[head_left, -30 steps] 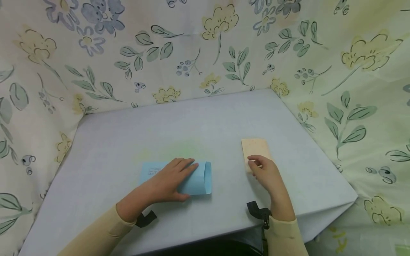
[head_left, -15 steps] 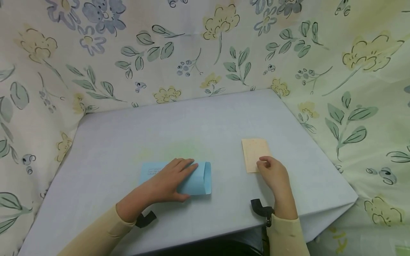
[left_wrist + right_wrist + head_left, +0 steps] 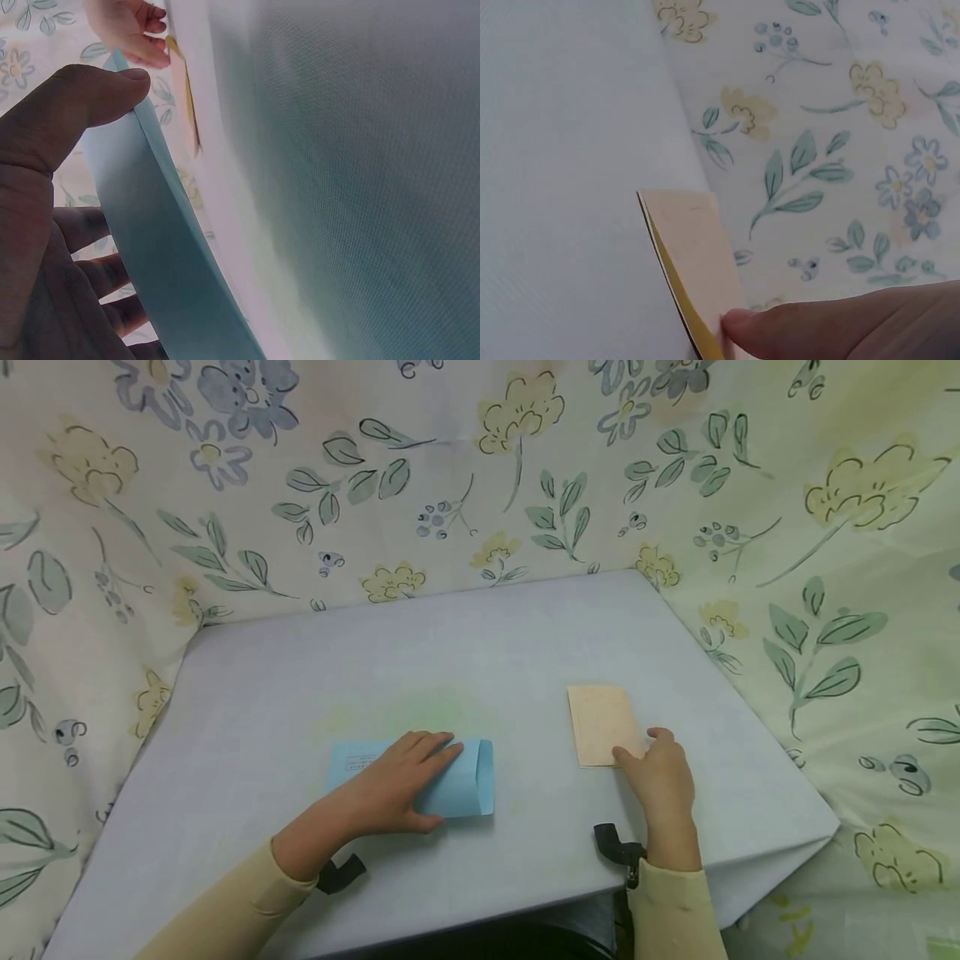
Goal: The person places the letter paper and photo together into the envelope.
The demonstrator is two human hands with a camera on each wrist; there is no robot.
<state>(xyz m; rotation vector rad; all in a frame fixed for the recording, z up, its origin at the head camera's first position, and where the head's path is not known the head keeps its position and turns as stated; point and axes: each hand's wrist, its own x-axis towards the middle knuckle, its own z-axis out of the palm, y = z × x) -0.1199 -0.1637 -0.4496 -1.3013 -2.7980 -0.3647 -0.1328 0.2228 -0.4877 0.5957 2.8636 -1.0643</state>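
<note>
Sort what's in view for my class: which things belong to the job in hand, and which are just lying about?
In the job:
blue folded paper, held by the left hand
peach folded paper, under the thumb of the right hand

Just there:
pale tablecloth
floral cloth
black wrist fittings

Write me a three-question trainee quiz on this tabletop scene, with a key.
1. Which hand holds the blue paper?
2. True or false: in the head view, the peach card lies left of the blue paper.
3. In the right wrist view, which colour shows along the card's parted edge? a) red b) yellow c) purple

Key:
1. The left hand.
2. False; it lies right.
3. b
</note>
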